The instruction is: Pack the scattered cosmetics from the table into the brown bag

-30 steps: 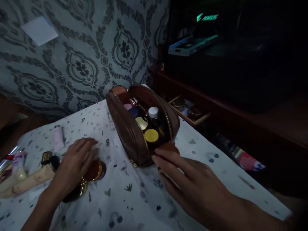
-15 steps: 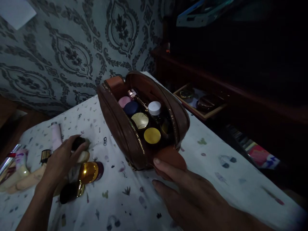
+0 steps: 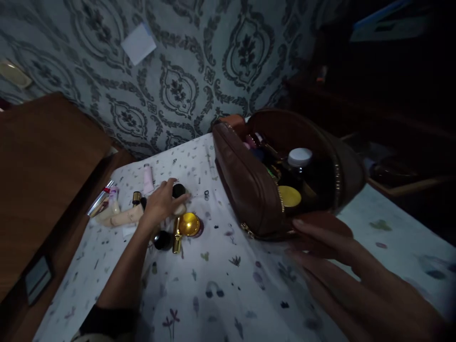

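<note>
On the patterned cloth, my left hand point(image 3: 160, 204) has its fingers and thumb around a small black-capped bottle point(image 3: 178, 191) with a pale body. Close beside it lie a gold jar point(image 3: 189, 224), a gold tube point(image 3: 177, 236) and a round black cap point(image 3: 162, 240). My right hand point(image 3: 356, 270) pinches the leather end tab point(image 3: 327, 224) of a brown cosmetic bag point(image 3: 245, 175), its fingers above and below the tab. The bag stands unzipped. Inside it show a white-capped bottle point(image 3: 299, 157) and a yellow lid point(image 3: 289, 196); darker contents are hard to make out.
Left of my left hand lie a pink tube point(image 3: 148, 178), a gold-and-black cap point(image 3: 137, 197), a beige tube point(image 3: 123, 217) and a silver tube point(image 3: 100, 198). A phone point(image 3: 38, 280) is at the far left. An open drawer point(image 3: 402, 186) lies behind the bag; a patterned wall point(image 3: 178, 90) rises behind.
The view has swung left, so the bag and both hands appear farther right. My left hand remains at the black-capped bottle, and my right hand stays on the bag's tab.
</note>
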Demonstrator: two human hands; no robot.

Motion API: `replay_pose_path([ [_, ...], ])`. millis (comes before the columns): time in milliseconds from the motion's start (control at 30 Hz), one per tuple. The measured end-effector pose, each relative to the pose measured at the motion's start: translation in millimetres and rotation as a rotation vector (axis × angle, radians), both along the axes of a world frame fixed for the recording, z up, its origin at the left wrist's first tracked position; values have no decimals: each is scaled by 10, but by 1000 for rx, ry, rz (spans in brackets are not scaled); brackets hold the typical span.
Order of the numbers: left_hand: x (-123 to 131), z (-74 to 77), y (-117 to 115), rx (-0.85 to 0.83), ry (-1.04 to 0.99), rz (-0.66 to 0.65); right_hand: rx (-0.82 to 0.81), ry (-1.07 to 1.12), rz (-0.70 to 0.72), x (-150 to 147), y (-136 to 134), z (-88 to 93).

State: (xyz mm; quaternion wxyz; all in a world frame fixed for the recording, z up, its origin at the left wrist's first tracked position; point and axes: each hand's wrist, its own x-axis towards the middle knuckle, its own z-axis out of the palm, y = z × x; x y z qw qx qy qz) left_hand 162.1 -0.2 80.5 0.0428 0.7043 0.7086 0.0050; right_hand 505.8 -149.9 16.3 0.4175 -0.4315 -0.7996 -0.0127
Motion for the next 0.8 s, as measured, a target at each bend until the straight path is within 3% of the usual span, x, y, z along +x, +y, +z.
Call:
replay_pose_path([
  [100,16,-30,11,-6,55,0,34,21,9,-74,-27,79],
  [267,-137,-68,67,-58,-204,-266,89,18,64,-310,-50,233],
  [333,-138,-87,76,-46,-203,-238,56,1,147,-456,-9,266],
  [433,-73,-125,87,-21,-118,-143,-76,53,258,-730,140,266],
  [533,-34,-154,112,-15,-101,-162,-299,178,319,-1039,379,198],
  [667,-68,-154,144,-21,-119,-246,-717,364,218,-1433,702,38],
  [800,-82,-136,152,-28,-135,-286,-764,427,183,-1715,834,-93],
])
